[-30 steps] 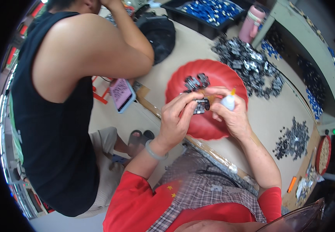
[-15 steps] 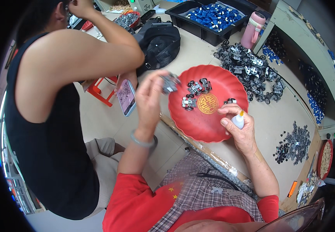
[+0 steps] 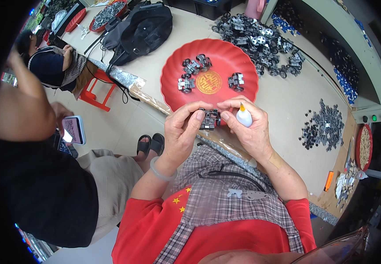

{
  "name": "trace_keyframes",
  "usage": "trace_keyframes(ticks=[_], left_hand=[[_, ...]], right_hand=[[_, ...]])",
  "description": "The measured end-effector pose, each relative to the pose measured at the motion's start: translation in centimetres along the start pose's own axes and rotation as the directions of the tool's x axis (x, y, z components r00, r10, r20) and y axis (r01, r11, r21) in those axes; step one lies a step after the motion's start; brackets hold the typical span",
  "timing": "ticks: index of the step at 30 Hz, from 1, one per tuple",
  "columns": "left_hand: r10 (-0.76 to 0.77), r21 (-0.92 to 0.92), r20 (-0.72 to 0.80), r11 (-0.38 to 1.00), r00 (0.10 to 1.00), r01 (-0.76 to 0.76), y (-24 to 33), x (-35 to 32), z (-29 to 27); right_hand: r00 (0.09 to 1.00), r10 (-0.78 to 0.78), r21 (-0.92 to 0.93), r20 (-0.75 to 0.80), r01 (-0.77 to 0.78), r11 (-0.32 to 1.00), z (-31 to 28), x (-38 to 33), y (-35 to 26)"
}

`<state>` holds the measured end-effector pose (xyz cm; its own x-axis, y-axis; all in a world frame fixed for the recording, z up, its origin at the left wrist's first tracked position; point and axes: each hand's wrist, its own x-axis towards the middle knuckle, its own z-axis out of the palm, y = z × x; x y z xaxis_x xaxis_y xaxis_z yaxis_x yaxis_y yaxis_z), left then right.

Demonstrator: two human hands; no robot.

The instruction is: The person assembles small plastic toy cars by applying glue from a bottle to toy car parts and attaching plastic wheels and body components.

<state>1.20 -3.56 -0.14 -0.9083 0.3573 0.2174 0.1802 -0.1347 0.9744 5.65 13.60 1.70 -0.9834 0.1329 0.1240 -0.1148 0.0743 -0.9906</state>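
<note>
Toy chassis (image 3: 209,119) pinched between left hand (image 3: 182,131) and, seemingly, right hand (image 3: 248,127)

The left hand (image 3: 182,128) is no longer lifting away over the red tray (image 3: 171,75) — it is now back down, meeting the right hand (image 3: 247,127) and pinching a small grey wheeled part (image 3: 209,119) between both. The glue bottle (image 3: 243,116) (white, orange tip) is now sitting just beside that part.
</note>
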Motion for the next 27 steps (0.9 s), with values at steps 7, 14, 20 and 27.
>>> trace_keyframes(ticks=[7, 14, 20, 27], left_hand=[[0.124, 0.231, 0.03, 0.964, 0.992, -0.128, 0.9, -0.9, 0.9], [0.258, 0.424, 0.05, 0.869, 0.965, -0.254, 1.8, -1.3, 1.3], [0.188, 0.387, -0.016, 0.907, 0.982, -0.167, 1.3, -1.5, 1.1], [0.163, 0.38, -0.029, 0.914, 0.986, -0.14, -0.3, -1.4, 1.4]], right_hand=[[0.978, -0.209, -0.158, 0.023, 0.21, 0.965, -0.5, -0.8, 0.6], [0.963, -0.261, -0.187, 0.063, 0.268, 0.945, -0.5, -1.1, 0.7], [0.989, -0.094, -0.147, 0.112, 0.11, 0.983, -0.1, -0.2, 0.4], [0.995, -0.063, -0.186, 0.079, 0.077, 0.98, -0.6, -0.4, 1.9]])
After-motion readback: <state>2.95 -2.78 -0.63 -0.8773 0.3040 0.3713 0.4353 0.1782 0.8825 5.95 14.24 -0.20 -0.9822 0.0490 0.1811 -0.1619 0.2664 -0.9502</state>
